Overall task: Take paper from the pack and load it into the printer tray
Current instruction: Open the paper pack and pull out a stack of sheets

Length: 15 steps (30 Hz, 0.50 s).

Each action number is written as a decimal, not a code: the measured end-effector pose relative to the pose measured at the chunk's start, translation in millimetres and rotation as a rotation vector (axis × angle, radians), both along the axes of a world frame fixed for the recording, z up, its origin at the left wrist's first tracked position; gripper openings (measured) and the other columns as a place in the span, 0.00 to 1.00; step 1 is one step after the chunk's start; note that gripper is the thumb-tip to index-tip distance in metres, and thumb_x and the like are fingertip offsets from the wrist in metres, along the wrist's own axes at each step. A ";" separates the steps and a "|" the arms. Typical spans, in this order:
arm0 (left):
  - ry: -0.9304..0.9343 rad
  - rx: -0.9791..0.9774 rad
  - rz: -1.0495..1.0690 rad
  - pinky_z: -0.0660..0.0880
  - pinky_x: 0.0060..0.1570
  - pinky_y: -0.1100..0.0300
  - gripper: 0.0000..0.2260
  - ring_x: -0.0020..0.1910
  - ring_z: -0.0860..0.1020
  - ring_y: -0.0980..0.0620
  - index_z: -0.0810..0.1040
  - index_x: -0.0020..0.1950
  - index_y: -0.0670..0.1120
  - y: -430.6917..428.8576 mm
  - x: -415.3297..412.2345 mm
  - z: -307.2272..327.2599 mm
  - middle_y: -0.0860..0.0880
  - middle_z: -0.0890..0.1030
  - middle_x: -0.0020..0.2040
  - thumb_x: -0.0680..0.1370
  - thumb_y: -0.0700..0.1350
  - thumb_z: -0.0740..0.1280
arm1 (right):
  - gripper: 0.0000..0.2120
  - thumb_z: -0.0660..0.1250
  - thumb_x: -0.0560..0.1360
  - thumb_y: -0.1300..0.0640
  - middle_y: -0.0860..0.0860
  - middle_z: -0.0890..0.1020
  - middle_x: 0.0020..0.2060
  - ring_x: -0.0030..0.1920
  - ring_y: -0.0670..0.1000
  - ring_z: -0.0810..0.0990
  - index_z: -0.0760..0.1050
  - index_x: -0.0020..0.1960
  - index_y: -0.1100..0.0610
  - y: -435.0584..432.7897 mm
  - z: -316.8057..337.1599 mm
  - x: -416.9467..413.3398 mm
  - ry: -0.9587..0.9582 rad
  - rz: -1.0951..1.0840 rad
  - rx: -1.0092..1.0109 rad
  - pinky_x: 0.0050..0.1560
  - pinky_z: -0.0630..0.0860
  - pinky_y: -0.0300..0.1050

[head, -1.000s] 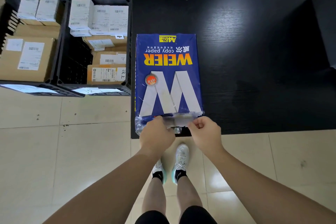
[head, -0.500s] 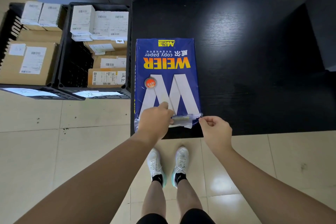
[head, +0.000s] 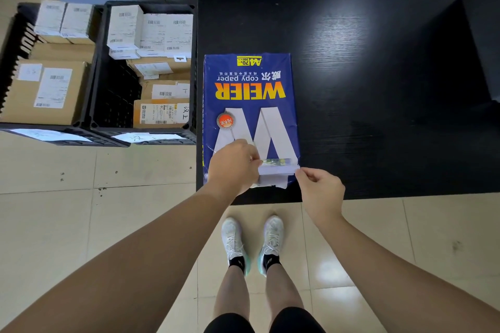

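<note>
A pale tiled floor fills the lower and left part of the view, with the person's two shoes planted on it just short of the furniture. A black wood-grain table occupies the upper right, its near edge running across the frame above the feet. To the left of the table stand two black plastic crates side by side on the floor, both packed with brown cardboard boxes and smaller white labelled boxes. The paper pack, a blue wrapper printed "WEIER copy paper" and lying flat with its print upside down to the wearer, rests on the left portion of the table, its near end close to the table's front edge. That near end is torn open, and the white edge of the paper stack shows through the gap. The left hand is closed over the pack's near left corner, fingers curled onto the wrapper at the opening. The right hand pinches the loose wrapper flap at the near right corner between thumb and forefinger, the remaining fingers curled in.
</note>
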<state>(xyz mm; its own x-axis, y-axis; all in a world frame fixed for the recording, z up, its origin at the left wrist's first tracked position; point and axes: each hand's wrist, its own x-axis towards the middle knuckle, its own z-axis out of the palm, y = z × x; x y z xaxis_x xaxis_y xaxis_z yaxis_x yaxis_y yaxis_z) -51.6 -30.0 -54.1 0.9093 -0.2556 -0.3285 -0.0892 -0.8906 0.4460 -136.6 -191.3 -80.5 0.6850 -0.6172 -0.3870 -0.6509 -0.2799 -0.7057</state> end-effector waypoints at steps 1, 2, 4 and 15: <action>0.008 0.001 -0.005 0.70 0.40 0.57 0.09 0.47 0.78 0.49 0.86 0.49 0.49 -0.5 0.4 0.2 0.51 0.80 0.49 0.78 0.47 0.66 | 0.08 0.71 0.74 0.58 0.59 0.85 0.34 0.40 0.59 0.84 0.84 0.40 0.62 0.8 0.2 0.5 0.001 -0.009 -0.002 0.45 0.79 0.50; 0.013 0.004 -0.009 0.71 0.40 0.57 0.08 0.47 0.78 0.49 0.86 0.49 0.49 -0.7 0.7 0.4 0.51 0.80 0.49 0.78 0.47 0.67 | 0.08 0.71 0.74 0.57 0.58 0.85 0.33 0.39 0.58 0.84 0.85 0.40 0.61 1.6 0.1 1.2 0.005 -0.020 0.002 0.44 0.79 0.50; 0.022 0.009 -0.014 0.74 0.42 0.56 0.08 0.47 0.78 0.49 0.86 0.49 0.48 -1.3 1.1 1.6 0.50 0.80 0.49 0.78 0.48 0.67 | 0.07 0.71 0.73 0.56 0.54 0.85 0.31 0.36 0.56 0.84 0.85 0.41 0.59 3.0 0.1 3.0 0.015 -0.036 0.012 0.44 0.80 0.49; 0.063 0.036 -0.044 0.79 0.47 0.51 0.09 0.47 0.79 0.47 0.86 0.50 0.48 -2.4 -0.2 5.6 0.49 0.79 0.49 0.79 0.48 0.66 | 0.09 0.69 0.75 0.54 0.47 0.82 0.30 0.31 0.44 0.78 0.85 0.43 0.58 10.4 1.2 6.0 0.041 -0.044 -0.075 0.32 0.66 0.29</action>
